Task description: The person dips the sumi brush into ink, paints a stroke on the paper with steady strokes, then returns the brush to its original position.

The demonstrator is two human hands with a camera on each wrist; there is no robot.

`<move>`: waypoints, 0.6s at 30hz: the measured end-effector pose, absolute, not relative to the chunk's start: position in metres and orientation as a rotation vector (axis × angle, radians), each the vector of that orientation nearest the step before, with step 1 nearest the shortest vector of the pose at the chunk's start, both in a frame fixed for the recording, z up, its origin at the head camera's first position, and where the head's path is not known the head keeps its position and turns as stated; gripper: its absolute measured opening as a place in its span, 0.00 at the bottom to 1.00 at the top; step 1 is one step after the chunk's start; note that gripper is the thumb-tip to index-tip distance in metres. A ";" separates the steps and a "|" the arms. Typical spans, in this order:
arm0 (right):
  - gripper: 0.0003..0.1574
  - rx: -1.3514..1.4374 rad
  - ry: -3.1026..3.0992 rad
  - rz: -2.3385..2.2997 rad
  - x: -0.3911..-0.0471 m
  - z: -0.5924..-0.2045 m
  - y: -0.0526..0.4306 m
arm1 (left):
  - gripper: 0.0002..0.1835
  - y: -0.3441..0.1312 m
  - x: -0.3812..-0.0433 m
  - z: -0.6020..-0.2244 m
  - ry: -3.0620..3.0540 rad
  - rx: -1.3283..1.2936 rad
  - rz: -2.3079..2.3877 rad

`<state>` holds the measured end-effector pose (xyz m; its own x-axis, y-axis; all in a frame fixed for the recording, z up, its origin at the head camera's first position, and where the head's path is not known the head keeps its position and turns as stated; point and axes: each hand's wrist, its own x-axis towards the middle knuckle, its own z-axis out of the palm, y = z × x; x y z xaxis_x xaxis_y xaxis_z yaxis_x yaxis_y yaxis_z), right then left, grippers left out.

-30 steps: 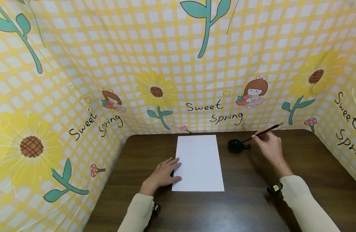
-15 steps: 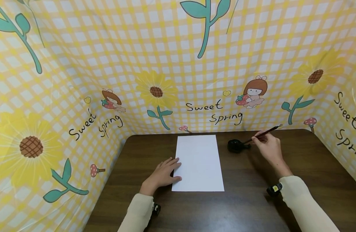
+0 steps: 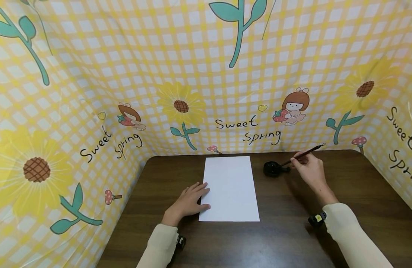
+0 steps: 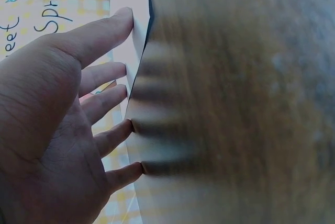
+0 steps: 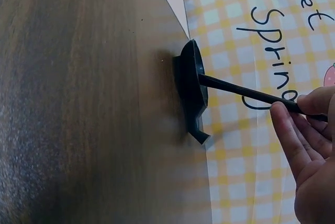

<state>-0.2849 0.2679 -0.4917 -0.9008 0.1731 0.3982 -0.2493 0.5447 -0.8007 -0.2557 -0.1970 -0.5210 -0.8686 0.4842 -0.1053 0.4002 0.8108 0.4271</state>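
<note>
Head, paper (image 3: pixel 229 190): lying lower centre; left hand (image 3: pixel 189 201) is resting on its left edge, fingers spread.
Head, brush (image 3: pixel 311 150): right hand (image 3: pixel 311 171), well apart, is pinching it, right of centre.
Left wrist, paper: showing upper left; light pressure should be steadying it.
Right wrist, dish (image 5: pixel 191 88): sitting centrally, hiding the brush's end; gentle turning should be helping.

I'm in a cloth-walled nook
Yellow-checked, sunflower-printed sheeting (image 3: pixel 233 93) rises behind and on either side of my brown table (image 3: pixel 283 238).
</note>
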 end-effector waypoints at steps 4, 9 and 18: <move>0.13 0.049 -2.379 1.319 -0.284 -0.489 0.267 | 0.36 -0.196 -0.255 -0.521 2.787 0.690 0.592; 0.17 0.055 -2.406 1.328 -0.283 -0.486 0.267 | 0.36 -0.196 -0.255 -0.521 2.783 0.692 0.595; 0.22 0.081 -2.389 1.401 -0.282 -0.478 0.263 | 0.36 -0.196 -0.256 -0.521 2.784 0.688 0.603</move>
<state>-0.2824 0.2629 -0.4776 -0.9303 0.1345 0.3412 -0.2320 0.5045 -0.8316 -0.2557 -0.1964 -0.5211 -0.8687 0.4843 -0.1038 0.3979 0.8071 0.4362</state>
